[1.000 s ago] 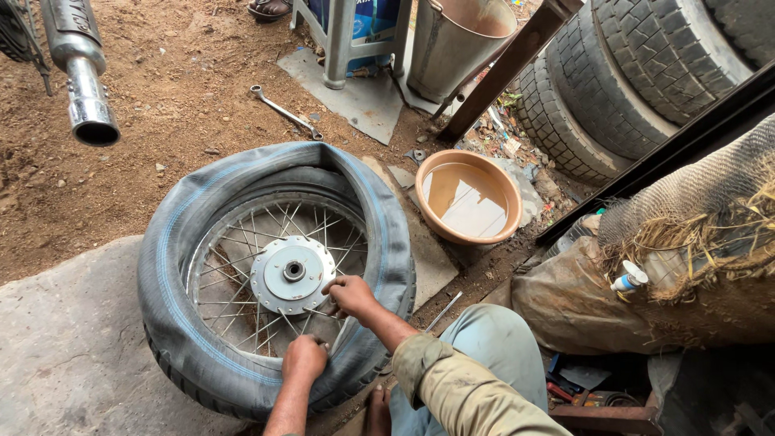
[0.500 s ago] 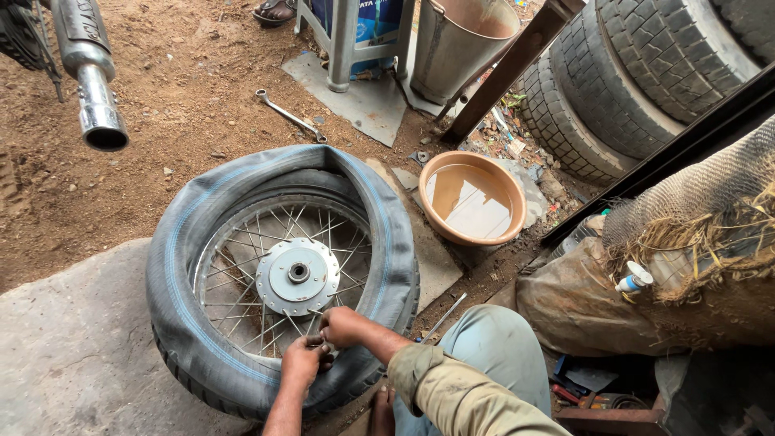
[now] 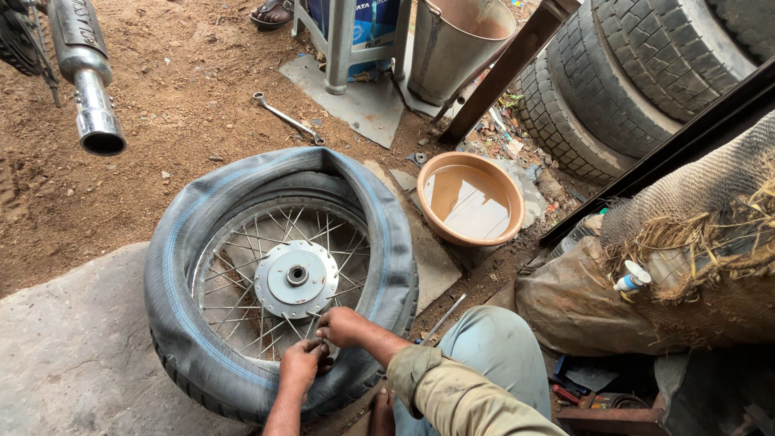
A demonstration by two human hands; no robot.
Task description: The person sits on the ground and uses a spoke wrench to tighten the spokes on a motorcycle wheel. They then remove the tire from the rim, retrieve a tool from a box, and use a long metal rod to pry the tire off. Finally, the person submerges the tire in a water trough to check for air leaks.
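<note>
Surroundings: I see a chrome exhaust pipe (image 3: 89,97) at upper left, a long steel spanner (image 3: 286,119) on the reddish dirt, a dented metal bucket (image 3: 456,44), a round tan basin of murky water (image 3: 471,198), and stacked black truck tyres (image 3: 630,73) at upper right.
In the way: a thin metal rod (image 3: 442,319) lies by my knee, just right of the wheel; nothing covers the hub.
Wheel: the black tyre on a silver spoked motorcycle wheel (image 3: 278,282) lies flat, partly on a grey concrete slab (image 3: 73,355).
Left hand (image 3: 303,363): fingers curled over the near spokes at the rim; what they pinch I cannot tell.
Right hand (image 3: 341,326): fingers bent narrow, touching the same spokes just below the hub, beside the left.
</note>
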